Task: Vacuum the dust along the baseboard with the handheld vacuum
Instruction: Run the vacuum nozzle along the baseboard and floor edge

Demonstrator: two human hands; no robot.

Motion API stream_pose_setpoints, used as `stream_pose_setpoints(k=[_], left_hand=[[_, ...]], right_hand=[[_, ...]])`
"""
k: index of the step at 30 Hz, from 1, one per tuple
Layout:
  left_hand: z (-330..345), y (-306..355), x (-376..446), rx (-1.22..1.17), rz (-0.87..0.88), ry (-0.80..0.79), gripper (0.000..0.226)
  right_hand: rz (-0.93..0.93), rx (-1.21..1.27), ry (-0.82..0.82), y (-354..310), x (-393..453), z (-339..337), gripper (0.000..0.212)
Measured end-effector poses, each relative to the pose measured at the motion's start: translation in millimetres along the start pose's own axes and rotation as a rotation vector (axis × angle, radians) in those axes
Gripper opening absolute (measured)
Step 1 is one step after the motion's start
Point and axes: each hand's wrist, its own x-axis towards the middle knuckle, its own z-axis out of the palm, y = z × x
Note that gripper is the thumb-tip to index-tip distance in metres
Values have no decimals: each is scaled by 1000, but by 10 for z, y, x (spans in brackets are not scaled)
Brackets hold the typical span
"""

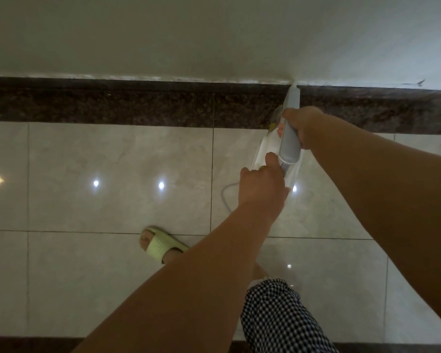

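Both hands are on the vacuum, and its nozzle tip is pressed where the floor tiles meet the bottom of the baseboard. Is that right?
Not quite. In the head view, both the left hand and right hand do hold the vacuum, but its nozzle tip is at the top edge of the baseboard, where it meets the wall.

Green slipper [161, 244] on tiled floor [117, 159]

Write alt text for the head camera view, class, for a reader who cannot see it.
A person holds a white and grey handheld vacuum with both hands, its narrow nozzle at the top edge of a dark speckled baseboard. The right hand grips the handle; the left hand holds the rear. Below are glossy tiles, a white cord and a green slipper.
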Motion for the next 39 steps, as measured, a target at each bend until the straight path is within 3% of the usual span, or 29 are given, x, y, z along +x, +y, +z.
stream_pose_setpoints(k=[8,14,39], left_hand=[[-48,-28,-5,4,15,-36,54],[-76,-117,-64,-23,-3,-81,55],[-187,-504,-139,-36,-32,-68,59]], right_hand=[[16,10,0,21,-6,31,57],[19,13,-33,44,-22,125,48],[27,-7,-52,-8,-165,544,45]])
